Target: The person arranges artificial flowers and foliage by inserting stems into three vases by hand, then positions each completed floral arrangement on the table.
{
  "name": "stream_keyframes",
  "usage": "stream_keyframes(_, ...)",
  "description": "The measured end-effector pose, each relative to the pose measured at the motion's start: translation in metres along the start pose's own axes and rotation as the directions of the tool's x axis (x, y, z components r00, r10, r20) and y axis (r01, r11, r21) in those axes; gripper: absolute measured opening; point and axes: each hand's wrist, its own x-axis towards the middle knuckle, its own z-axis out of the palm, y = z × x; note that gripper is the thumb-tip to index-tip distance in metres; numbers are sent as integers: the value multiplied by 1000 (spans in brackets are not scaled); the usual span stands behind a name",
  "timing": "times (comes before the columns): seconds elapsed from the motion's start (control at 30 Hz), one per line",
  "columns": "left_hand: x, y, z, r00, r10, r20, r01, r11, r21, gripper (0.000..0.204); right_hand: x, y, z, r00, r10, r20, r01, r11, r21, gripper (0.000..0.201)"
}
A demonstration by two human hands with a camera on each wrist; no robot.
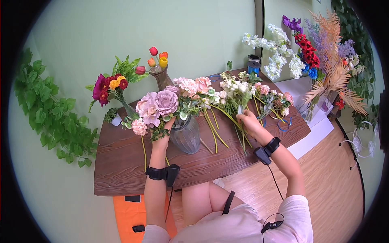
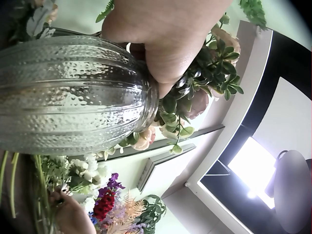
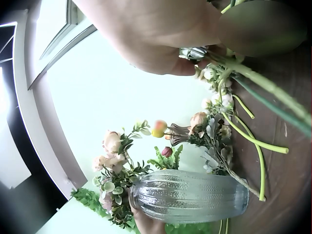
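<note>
A ribbed clear glass vase (image 1: 186,139) stands near the table's front, with pink and mauve flowers (image 1: 156,104) at its mouth. My left hand (image 1: 162,139) grips the vase at its neck; in the left wrist view the thumb lies along the rim, and the other fingers are mostly hidden. To the right, my right hand (image 1: 252,124) pinches green stems beneath a cluster of white flowers (image 1: 237,91). In the right wrist view, a thick green stem (image 3: 265,83) runs out from the fingers, low over the table.
Loose stems (image 1: 214,131) lie on the brown wooden table (image 1: 121,162) between the hands. Behind are a brown vase (image 1: 161,77) of tulips, a ribbon spool (image 1: 254,67) and a small potted plant (image 1: 115,118). Pink flowers (image 1: 263,90) and blue wire (image 1: 284,124) lie at the right.
</note>
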Motion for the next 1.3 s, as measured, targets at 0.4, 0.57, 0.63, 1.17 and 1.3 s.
stream_keyframes(0.4,-20,-17,-25,977,203,63,-210,874,438,37,-44,-12,-21,931,364,20,-363,921,141,25)
stream_keyframes(0.57,-47,-20,-44,969,-27,244,-53,947,317,33,-53,-11,-34,910,379,170,-415,852,320,28)
stream_keyframes(0.63,-57,4,-41,961,-217,170,111,870,480,30,-53,-11,-37,902,382,203,-432,808,400,28)
stream_keyframes(1.17,-102,-25,92,600,-348,720,344,925,161,46,-63,-27,10,975,45,217,-116,940,322,27)
stream_keyframes(1.3,-94,-33,126,654,-521,548,513,838,185,60,-51,-18,24,977,3,214,-51,974,220,31)
